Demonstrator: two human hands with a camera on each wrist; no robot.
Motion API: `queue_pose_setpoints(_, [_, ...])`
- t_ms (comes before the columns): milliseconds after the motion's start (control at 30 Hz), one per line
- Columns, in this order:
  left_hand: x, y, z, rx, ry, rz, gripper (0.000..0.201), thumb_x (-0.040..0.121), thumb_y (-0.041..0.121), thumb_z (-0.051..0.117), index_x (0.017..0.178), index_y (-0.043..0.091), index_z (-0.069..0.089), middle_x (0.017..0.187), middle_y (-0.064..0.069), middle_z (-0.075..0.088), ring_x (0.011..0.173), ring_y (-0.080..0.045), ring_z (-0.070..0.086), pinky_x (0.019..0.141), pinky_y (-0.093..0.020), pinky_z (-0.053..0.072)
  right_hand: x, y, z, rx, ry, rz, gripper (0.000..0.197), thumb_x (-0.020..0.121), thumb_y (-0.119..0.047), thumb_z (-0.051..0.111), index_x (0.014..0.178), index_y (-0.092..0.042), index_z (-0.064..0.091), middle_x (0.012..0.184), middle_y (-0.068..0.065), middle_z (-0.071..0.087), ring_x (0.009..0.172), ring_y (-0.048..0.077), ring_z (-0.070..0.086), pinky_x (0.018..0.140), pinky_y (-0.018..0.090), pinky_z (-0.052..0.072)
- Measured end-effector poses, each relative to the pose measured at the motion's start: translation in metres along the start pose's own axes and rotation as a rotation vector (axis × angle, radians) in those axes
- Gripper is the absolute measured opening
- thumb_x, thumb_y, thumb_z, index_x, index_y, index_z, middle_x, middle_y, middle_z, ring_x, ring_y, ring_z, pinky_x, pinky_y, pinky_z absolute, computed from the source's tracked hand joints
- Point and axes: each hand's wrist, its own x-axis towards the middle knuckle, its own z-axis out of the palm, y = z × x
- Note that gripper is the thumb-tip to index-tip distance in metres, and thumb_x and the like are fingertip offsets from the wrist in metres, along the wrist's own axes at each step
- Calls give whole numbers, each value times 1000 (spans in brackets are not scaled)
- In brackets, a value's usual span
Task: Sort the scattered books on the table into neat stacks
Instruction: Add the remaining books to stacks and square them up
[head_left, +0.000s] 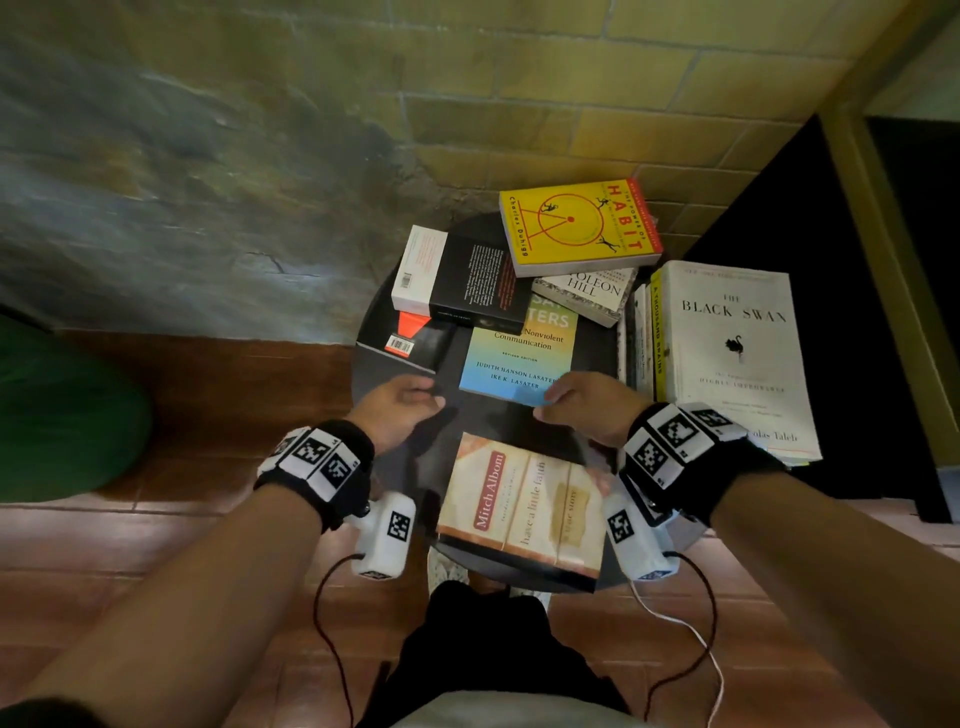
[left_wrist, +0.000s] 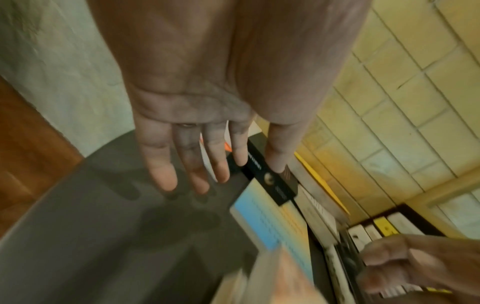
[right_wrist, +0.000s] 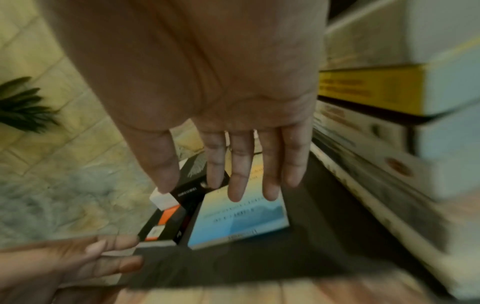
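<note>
Several books lie scattered on a small round dark table (head_left: 488, 418). At the back are the yellow Habit book (head_left: 579, 226), a black-and-white book (head_left: 457, 280) and a Napoleon Hill book (head_left: 587, 293). The blue-and-yellow Nonviolent Communication book (head_left: 519, 358) lies in the middle, and a black book with an orange patch (head_left: 405, 338) lies at the left. The Mitch Albom book (head_left: 524, 512) lies at the front edge. My left hand (head_left: 415, 400) hovers over bare table with straight fingers (left_wrist: 166, 174) and holds nothing. My right hand (head_left: 566, 402) is at the blue book's near right corner, its fingers (right_wrist: 235, 181) straight and empty.
A stack topped by The Black Swan (head_left: 737, 358) stands on a black shelf just right of the table. A brick wall is behind. A green cushion (head_left: 62, 410) lies on the wooden floor at the left. A plant (right_wrist: 20, 105) shows by the wall.
</note>
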Motion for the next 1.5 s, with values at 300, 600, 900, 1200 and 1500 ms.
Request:
queue_pose_setpoints(300, [54, 65, -23, 39, 69, 214, 23, 94, 14, 58, 117, 16, 55, 110, -7, 63, 77, -9, 58, 53, -7, 44, 75, -36, -44, 363, 347, 63, 17, 81, -34, 64, 75, -22, 53, 85, 6, 62, 88, 30, 63, 83, 40, 50])
queue_pose_setpoints(600, [122, 124, 7, 413, 113, 492, 47, 88, 23, 66, 132, 19, 51, 129, -7, 58, 117, -23, 57, 103, -40, 46, 160, -25, -46, 683, 474, 130, 40, 73, -39, 71, 79, -16, 40, 71, 13, 53, 50, 21, 58, 44, 26, 42])
queue_pose_setpoints(900, [164, 133, 31, 987, 85, 560, 86, 84, 41, 66, 153, 31, 16, 153, -11, 34, 143, -35, 26, 116, -50, 24, 160, -25, -51, 1182, 432, 166, 31, 90, -18, 61, 110, -12, 39, 100, 18, 53, 86, 36, 67, 70, 38, 56])
queue_pose_setpoints(1200, [166, 157, 43, 394, 192, 448, 36, 84, 45, 64, 118, 36, 54, 107, -6, 65, 112, -32, 58, 104, -44, 40, 158, -21, -54, 1323, 440, 165, 39, 91, -18, 59, 125, -3, 45, 79, 10, 52, 60, 29, 68, 41, 26, 52])
queue_pose_setpoints(1500, [144, 144, 55, 135, 81, 484, 59, 78, 32, 73, 119, 27, 31, 112, -14, 62, 99, -29, 63, 90, -48, 51, 134, -16, -53, 1499, 613, 72, 38, 91, -4, 60, 116, -10, 31, 121, 20, 55, 83, 30, 65, 38, 24, 52])
